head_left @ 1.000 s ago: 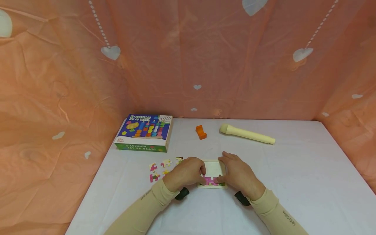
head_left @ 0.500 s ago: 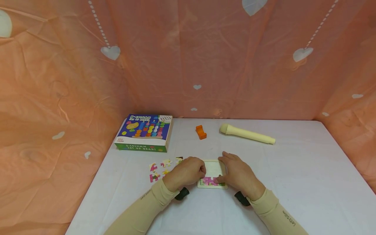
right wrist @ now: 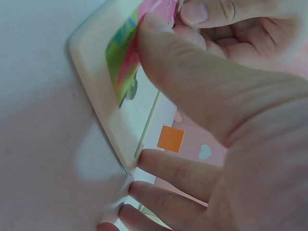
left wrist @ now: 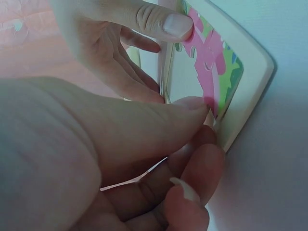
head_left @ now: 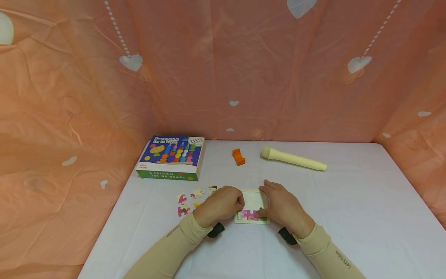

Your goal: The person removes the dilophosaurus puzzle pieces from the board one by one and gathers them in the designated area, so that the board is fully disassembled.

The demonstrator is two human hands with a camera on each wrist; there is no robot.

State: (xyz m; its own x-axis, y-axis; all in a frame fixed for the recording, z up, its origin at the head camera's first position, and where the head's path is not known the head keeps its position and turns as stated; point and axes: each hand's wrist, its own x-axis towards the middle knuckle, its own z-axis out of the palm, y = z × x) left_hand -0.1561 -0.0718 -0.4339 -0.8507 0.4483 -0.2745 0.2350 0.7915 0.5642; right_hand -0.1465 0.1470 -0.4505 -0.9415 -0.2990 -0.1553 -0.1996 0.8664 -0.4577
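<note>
A small wooden puzzle tray (head_left: pixel 253 198) lies on the table between both hands. Pink and green jigsaw pieces (head_left: pixel 248 215) fill the strip along its near edge; bare board shows beyond them. My left hand (head_left: pixel 223 204) is at the tray's left side, thumb and forefinger pinching its edge in the left wrist view, the other fingers curled beneath. My right hand (head_left: pixel 283 206) holds the tray from the right. Its thumb (right wrist: pixel 161 48) presses on the pink pieces while its fingers (right wrist: pixel 178 173) spread along the tray's outer edge.
Several loose jigsaw pieces (head_left: pixel 189 199) lie left of the tray, partly hidden by the left hand. Farther back are a boxed bead set (head_left: pixel 170 158), an orange curved block (head_left: pixel 238 157) and a pale yellow toy microphone (head_left: pixel 294 159). An orange curtain hangs behind the table.
My left thumb has drawn back from the pink pieces to the tray's left edge, uncovering the near left corner piece. My right hand and the tray have stayed in place.
</note>
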